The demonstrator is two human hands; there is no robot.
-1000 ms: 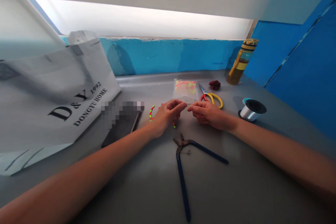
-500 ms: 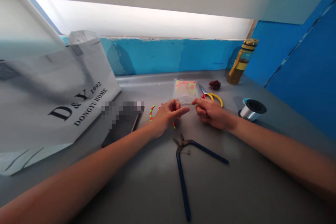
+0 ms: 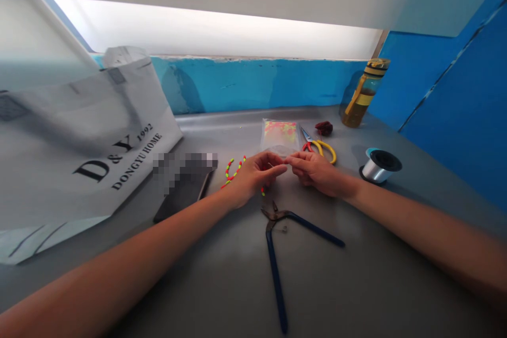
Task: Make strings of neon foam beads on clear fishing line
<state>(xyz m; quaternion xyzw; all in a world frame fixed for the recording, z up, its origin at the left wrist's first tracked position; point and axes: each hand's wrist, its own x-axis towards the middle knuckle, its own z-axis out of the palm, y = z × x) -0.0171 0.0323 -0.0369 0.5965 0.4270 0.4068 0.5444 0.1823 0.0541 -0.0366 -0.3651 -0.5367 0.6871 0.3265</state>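
Note:
My left hand [image 3: 257, 177] is closed beside a strand of red and green beads [image 3: 232, 175], part of which is hidden behind the hand and wrist. A short beaded end hangs below its fingers. My right hand [image 3: 315, 170] is pinched, its fingertips meeting those of the left. Whatever lies between the fingertips is too small to make out. Just beyond the hands is a clear bag of pink and yellow beads [image 3: 280, 132]. Blue-handled pliers [image 3: 277, 216] lie with their handles spread on the near side.
Scissors with red and yellow handles [image 3: 325, 150] and a dark red bundle [image 3: 324, 128] lie behind my right hand. A wire spool [image 3: 378, 167] and a bottle [image 3: 360, 100] are at right. At left are a dark device [image 3: 184, 195] and a large bag [image 3: 99, 142].
My right hand has moved left so that the fingertips of both hands meet. More of the beaded strand shows beside my left hand.

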